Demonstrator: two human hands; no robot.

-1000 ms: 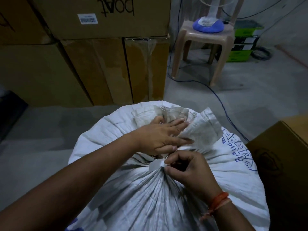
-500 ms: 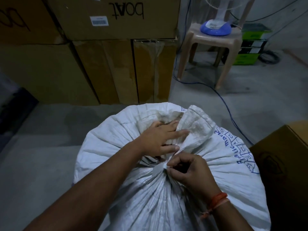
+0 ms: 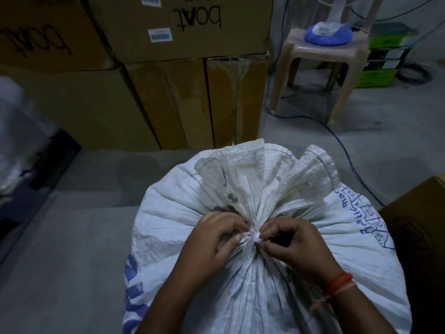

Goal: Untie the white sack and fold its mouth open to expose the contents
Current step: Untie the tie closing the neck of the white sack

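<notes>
Left hand (image 3: 212, 239) and right hand (image 3: 293, 242) both pinch the narrow white tie strip (image 3: 252, 239) cinching the bulging white woven plastic sack (image 3: 252, 285); recommended: steady the gathered neck, work the knot loose gradually.

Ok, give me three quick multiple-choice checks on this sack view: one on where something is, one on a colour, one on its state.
1. Where is the blue-based fan?
A. on the plastic stool
B. on the sack
C. on the cartons

2. What colour is the band on the right wrist?
A. green
B. orange
C. black

3. How is the white sack now?
A. mouth folded open
B. lying emptied
C. neck tied shut

Key: 1 A, the fan base sits on the stool. 2 B, it shows orange. 3 C, the left hand and right hand pinch the tie.
</notes>
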